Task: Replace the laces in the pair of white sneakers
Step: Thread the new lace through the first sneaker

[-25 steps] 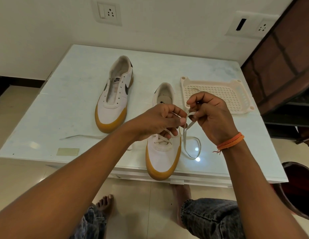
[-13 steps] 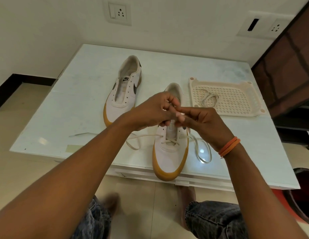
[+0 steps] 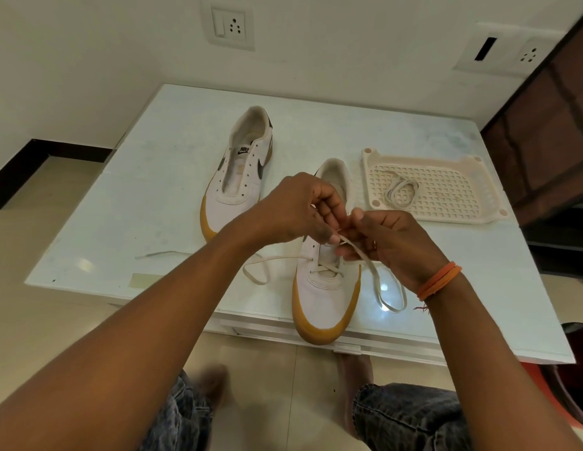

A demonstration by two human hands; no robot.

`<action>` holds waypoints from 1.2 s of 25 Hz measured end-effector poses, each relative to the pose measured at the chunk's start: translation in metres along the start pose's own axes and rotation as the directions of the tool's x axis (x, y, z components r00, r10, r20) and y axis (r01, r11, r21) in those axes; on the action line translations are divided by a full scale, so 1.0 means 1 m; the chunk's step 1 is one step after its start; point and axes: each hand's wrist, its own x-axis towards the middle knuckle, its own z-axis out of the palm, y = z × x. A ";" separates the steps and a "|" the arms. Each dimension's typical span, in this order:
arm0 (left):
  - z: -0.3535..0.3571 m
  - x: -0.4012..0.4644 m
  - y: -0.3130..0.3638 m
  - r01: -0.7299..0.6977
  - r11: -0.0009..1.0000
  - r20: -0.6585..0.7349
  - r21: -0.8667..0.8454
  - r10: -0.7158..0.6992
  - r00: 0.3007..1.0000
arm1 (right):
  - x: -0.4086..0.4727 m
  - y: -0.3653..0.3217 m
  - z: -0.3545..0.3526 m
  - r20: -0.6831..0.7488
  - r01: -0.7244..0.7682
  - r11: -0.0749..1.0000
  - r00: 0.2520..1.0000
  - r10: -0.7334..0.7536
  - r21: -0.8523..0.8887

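1. Left hand [image 3: 300, 206] and right hand [image 3: 391, 242] both pinch one cream lace [image 3: 374, 275] over the near sneaker [image 3: 326, 294].
2. Two white sneakers on the table [image 3: 153, 196]; the far sneaker [image 3: 241, 177] is unlaced.
3. One tray [image 3: 479, 187] holds one coiled lace [image 3: 399, 190].
4. Two wall sockets [image 3: 228, 24] behind.

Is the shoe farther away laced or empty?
Empty: the far sneaker shows bare eyelets, no lace. The near sneaker has a lace through its lowest holes.

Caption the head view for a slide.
Both hands thread a cream flat lace through the near white gum-soled sneaker.
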 end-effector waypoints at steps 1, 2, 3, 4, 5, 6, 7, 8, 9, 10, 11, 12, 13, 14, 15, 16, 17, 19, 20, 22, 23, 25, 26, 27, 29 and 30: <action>0.002 0.000 0.001 -0.022 0.999 -0.017 0.046 0.022 1.000 | 0.000 0.002 0.002 0.009 -0.038 0.999 0.999 0.038 0.035; 0.004 0.000 0.001 -0.046 0.994 -0.034 0.099 0.050 0.998 | 0.000 0.004 0.003 0.015 -0.079 0.995 0.997 0.078 0.069; 0.005 0.000 0.001 -0.074 0.986 -0.043 0.147 0.081 0.996 | 0.000 0.006 0.004 0.012 -0.115 0.988 0.993 0.115 0.107; 0.006 0.000 0.000 -0.105 0.978 -0.041 0.182 0.114 0.993 | 0.001 0.007 0.004 0.000 -0.138 0.981 0.990 0.139 0.135; 0.007 -0.001 0.000 -0.139 0.968 -0.031 0.208 0.149 0.988 | 0.001 0.008 0.005 -0.019 -0.139 0.981 0.990 0.143 0.137; 0.008 -0.002 -0.001 -0.171 0.957 -0.021 0.234 0.181 0.983 | 0.002 0.009 0.006 -0.040 -0.126 0.986 0.991 0.131 0.106; 0.010 -0.003 -0.002 -0.196 0.944 -0.015 0.266 0.208 0.978 | 0.002 0.009 0.009 -0.056 -0.108 0.993 0.992 0.111 0.055; 0.011 -0.003 -0.004 -0.211 0.930 -0.013 0.302 0.225 0.974 | 0.002 0.009 0.011 -0.071 -0.091 0.996 0.993 0.091 0.002; 0.013 -0.002 -0.005 -0.215 0.918 -0.014 0.334 0.233 0.972 | 0.003 0.010 0.014 -0.084 -0.080 0.996 0.994 0.076 -0.041; 0.013 -0.001 -0.008 -0.207 0.911 -0.020 0.356 0.229 0.973 | 0.004 0.012 0.016 -0.094 -0.076 0.995 0.993 0.070 -0.063; 0.012 -0.001 -0.010 -0.191 0.910 -0.029 0.368 0.217 0.976 | 0.005 0.013 0.019 -0.099 -0.079 0.995 0.992 0.073 -0.061; 0.011 -0.001 -0.012 -0.174 0.911 -0.039 0.373 0.203 0.978 | 0.006 0.015 0.022 -0.103 -0.083 0.996 0.992 0.078 -0.042; 0.011 -0.001 -0.014 -0.160 0.912 -0.049 0.378 0.192 0.980 | 0.006 0.016 0.024 -0.110 -0.085 0.996 0.991 0.082 -0.024; 0.010 -0.001 -0.015 -0.152 0.911 -0.056 0.384 0.187 0.981 | 0.006 0.016 0.026 -0.121 -0.085 0.996 0.989 0.082 -0.020; 0.010 -0.002 -0.016 -0.150 0.910 -0.059 0.387 0.187 0.981 | 0.006 0.015 0.027 -0.131 -0.084 0.996 0.988 0.080 -0.027; 0.011 -0.002 -0.015 -0.151 0.911 -0.061 0.383 0.188 0.980 | 0.006 0.015 0.028 -0.138 -0.084 0.996 0.987 0.078 -0.038; 0.011 -0.001 -0.014 -0.149 0.916 -0.062 0.373 0.185 0.981 | 0.006 0.014 0.028 -0.140 -0.086 0.995 0.987 0.078 -0.046; 0.010 -0.001 -0.017 -0.082 0.926 -0.082 0.368 0.120 0.989 | 0.006 0.015 0.027 -0.159 -0.095 0.991 0.984 0.079 -0.094; 0.009 -0.001 -0.021 -0.014 0.920 -0.113 0.391 0.063 0.992 | 0.007 0.019 0.027 -0.199 -0.094 0.984 0.978 0.062 -0.154; 0.005 -0.004 -0.030 0.151 0.889 -0.209 0.433 -0.064 0.976 | 0.009 0.029 0.030 -0.337 -0.090 0.919 0.940 -0.049 -0.383; 0.005 -0.005 -0.034 0.221 0.887 -0.244 0.406 -0.128 0.961 | 0.009 0.034 0.034 -0.381 -0.094 0.843 0.914 -0.138 -0.530; 0.010 -0.008 -0.036 0.297 0.896 -0.227 0.330 -0.230 0.946 | 0.008 0.042 0.046 -0.377 -0.093 0.672 0.879 -0.291 -0.735; 0.014 -0.008 -0.036 0.312 0.898 -0.198 0.309 -0.260 0.945 | 0.008 0.047 0.052 -0.360 -0.092 0.606 0.870 -0.337 -0.790; 0.018 -0.009 -0.035 0.324 0.902 -0.178 0.285 -0.282 0.943 | 0.008 0.050 0.056 -0.357 -0.101 0.565 0.861 -0.363 -0.819; 0.024 -0.009 -0.035 0.346 0.910 -0.180 0.227 -0.310 0.933 | 0.009 0.053 0.062 -0.389 -0.138 0.547 0.841 -0.375 -0.826; 0.025 -0.008 -0.035 0.356 0.915 -0.192 0.190 -0.321 0.927 | 0.010 0.053 0.064 -0.403 -0.158 0.540 0.837 -0.370 -0.826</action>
